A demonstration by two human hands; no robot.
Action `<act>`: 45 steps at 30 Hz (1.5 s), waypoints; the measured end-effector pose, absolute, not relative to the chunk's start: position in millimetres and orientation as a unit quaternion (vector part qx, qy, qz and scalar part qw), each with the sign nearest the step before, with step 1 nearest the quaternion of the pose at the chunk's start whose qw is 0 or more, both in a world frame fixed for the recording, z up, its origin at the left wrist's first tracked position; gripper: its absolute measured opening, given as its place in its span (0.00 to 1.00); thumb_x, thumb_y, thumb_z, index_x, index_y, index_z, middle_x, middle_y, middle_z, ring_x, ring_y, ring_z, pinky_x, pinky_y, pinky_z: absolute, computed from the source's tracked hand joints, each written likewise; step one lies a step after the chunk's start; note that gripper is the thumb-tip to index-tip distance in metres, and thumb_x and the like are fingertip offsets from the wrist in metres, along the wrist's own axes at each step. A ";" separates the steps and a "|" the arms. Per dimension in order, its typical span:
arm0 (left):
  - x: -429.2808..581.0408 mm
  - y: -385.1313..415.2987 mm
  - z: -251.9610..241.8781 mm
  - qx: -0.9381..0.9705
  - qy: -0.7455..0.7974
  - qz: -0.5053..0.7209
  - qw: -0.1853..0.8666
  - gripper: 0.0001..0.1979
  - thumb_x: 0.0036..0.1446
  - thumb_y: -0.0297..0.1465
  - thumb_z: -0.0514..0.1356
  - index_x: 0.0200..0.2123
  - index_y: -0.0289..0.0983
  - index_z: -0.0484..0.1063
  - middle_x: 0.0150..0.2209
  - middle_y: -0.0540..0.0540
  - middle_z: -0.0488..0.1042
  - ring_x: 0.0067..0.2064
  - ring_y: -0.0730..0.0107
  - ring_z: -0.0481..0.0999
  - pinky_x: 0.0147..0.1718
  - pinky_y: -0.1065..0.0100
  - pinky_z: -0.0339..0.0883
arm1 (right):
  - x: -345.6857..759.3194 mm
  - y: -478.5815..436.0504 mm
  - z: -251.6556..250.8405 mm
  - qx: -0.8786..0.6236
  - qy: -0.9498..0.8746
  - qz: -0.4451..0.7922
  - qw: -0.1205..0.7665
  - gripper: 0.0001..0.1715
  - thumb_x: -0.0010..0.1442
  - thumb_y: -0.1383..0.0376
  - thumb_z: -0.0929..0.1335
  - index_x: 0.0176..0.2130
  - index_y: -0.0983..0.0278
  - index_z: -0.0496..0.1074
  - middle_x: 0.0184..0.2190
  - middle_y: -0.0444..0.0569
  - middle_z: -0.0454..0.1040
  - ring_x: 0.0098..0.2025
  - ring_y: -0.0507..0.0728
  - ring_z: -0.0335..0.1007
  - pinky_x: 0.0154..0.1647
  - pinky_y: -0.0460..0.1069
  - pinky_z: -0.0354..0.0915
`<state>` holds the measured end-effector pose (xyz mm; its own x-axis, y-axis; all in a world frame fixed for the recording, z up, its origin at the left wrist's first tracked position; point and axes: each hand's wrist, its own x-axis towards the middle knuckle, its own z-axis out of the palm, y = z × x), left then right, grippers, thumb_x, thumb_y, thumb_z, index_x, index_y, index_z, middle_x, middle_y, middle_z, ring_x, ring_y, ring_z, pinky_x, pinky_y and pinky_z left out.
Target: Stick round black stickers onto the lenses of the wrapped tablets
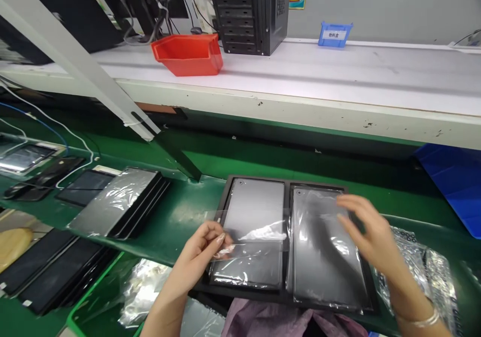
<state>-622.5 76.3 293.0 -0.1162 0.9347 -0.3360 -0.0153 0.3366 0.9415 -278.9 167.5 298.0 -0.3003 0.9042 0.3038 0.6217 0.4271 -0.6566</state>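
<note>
Two grey tablets lie side by side, backs up, in a black foam tray (224,196). Between the thumb and fingers of my left hand (201,251) is the edge of a clear plastic film (259,232), which stretches across the left tablet (261,196). My right hand (368,231), a little blurred, hovers over the upper right part of the right tablet (326,267). Its thumb and fingers are apart, with nothing visible between them. Clear wrap with glossy creases covers the right tablet, and a dark shadow falls across it.
A stack of wrapped tablets (116,201) stands left on the green bench. Below it, a green crate (97,287) holds crumpled plastic. Bubble wrap (439,277) lies at right, near a blue bin (451,186). A white shelf (300,71) overhangs behind, with a slanted post (75,51).
</note>
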 end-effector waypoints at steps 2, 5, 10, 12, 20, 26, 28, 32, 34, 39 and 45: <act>-623.5 74.8 297.1 0.402 0.608 0.445 0.520 0.14 0.54 0.42 0.61 0.32 0.39 0.64 0.29 0.50 0.74 0.31 0.70 0.75 0.31 0.69 0.72 | -312.6 145.0 298.0 -0.434 -0.795 0.327 0.270 0.24 0.59 0.56 0.66 0.54 0.57 0.64 0.53 0.50 0.69 0.54 0.59 0.65 0.55 0.55 0.62; -626.1 77.8 296.9 0.415 0.612 0.464 0.488 0.13 0.55 0.41 0.60 0.37 0.39 0.63 0.31 0.48 0.75 0.34 0.66 0.76 0.33 0.67 0.71 | -361.5 124.2 285.0 -0.404 -0.743 0.486 0.223 0.19 0.59 0.54 0.66 0.46 0.61 0.70 0.46 0.51 0.74 0.49 0.59 0.69 0.50 0.54 0.65; -628.8 81.9 282.5 0.437 0.649 0.432 0.448 0.27 0.53 0.40 0.61 0.53 0.38 0.56 0.30 0.48 0.76 0.36 0.66 0.76 0.38 0.67 0.67 | -398.5 118.9 249.2 -0.475 -0.542 0.620 0.309 0.16 0.61 0.54 0.61 0.31 0.63 0.66 0.25 0.45 0.72 0.29 0.55 0.73 0.34 0.50 0.68; -625.8 79.2 274.4 0.414 0.667 0.416 0.459 0.30 0.54 0.42 0.59 0.56 0.37 0.53 0.21 0.55 0.71 0.26 0.68 0.73 0.30 0.68 0.66 | -400.5 120.1 239.2 -0.485 -0.523 0.627 0.312 0.14 0.60 0.56 0.62 0.41 0.63 0.65 0.26 0.42 0.69 0.26 0.54 0.72 0.31 0.50 0.68; -609.2 70.7 263.6 0.515 0.783 0.208 0.280 0.18 0.58 0.39 0.50 0.44 0.37 0.73 0.24 0.48 0.74 0.26 0.62 0.75 0.29 0.65 0.67 | -404.3 123.4 240.7 -0.531 -0.728 0.382 0.205 0.25 0.59 0.69 0.60 0.56 0.61 0.63 0.35 0.50 0.74 0.34 0.57 0.71 0.36 0.50 0.66; -586.0 77.7 280.1 0.637 0.771 -0.003 0.000 0.16 0.58 0.32 0.53 0.45 0.33 0.76 0.47 0.28 0.71 0.49 0.39 0.70 0.41 0.48 0.66 | -380.6 138.6 263.0 -0.512 -0.813 0.268 0.064 0.19 0.61 0.67 0.60 0.50 0.59 0.71 0.35 0.52 0.76 0.34 0.58 0.73 0.35 0.51 0.66; -576.3 82.3 279.8 0.685 0.727 0.008 -0.036 0.15 0.59 0.32 0.53 0.44 0.34 0.76 0.56 0.29 0.66 0.57 0.36 0.62 0.48 0.41 0.60 | -353.8 158.2 265.9 -0.529 -0.810 0.227 0.107 0.20 0.63 0.66 0.58 0.50 0.61 0.71 0.39 0.53 0.75 0.38 0.59 0.72 0.40 0.52 0.67; -554.0 91.2 278.1 0.800 0.594 0.006 0.077 0.26 0.59 0.45 0.53 0.54 0.36 0.69 0.57 0.32 0.66 0.59 0.39 0.62 0.52 0.33 0.53 | -292.8 214.8 256.4 -0.580 -0.792 0.096 0.166 0.23 0.62 0.65 0.58 0.54 0.69 0.67 0.47 0.62 0.70 0.49 0.67 0.65 0.49 0.60 0.62; -541.7 95.4 281.5 0.802 0.588 -0.008 0.105 0.32 0.56 0.52 0.51 0.53 0.32 0.70 0.55 0.28 0.68 0.56 0.36 0.65 0.52 0.30 0.50 | -272.4 241.5 246.9 -0.582 -0.787 0.110 0.172 0.22 0.62 0.64 0.59 0.51 0.71 0.69 0.49 0.63 0.69 0.51 0.67 0.64 0.51 0.61 0.61; -509.3 109.8 283.0 0.760 0.643 0.041 0.084 0.28 0.59 0.47 0.51 0.49 0.30 0.72 0.48 0.27 0.74 0.54 0.37 0.68 0.53 0.32 0.50 | -265.6 261.1 243.4 -0.545 -0.805 0.155 0.178 0.14 0.62 0.65 0.60 0.32 0.64 0.73 0.43 0.54 0.74 0.47 0.60 0.69 0.55 0.60 0.57; -484.9 113.3 266.6 0.675 0.630 0.291 0.252 0.34 0.59 0.36 0.54 0.65 0.33 0.44 0.60 0.31 0.61 0.61 0.52 0.61 0.54 0.50 0.61 | -246.8 151.9 312.4 -0.402 -0.832 0.345 0.165 0.15 0.66 0.62 0.57 0.39 0.59 0.70 0.41 0.50 0.75 0.44 0.57 0.70 0.46 0.55 0.64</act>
<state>-484.9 113.3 266.6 0.0378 0.9965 0.0746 0.7036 -0.0796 0.7061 -246.8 151.9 312.4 -0.6233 0.7820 -0.0025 0.5549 0.4401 -0.7060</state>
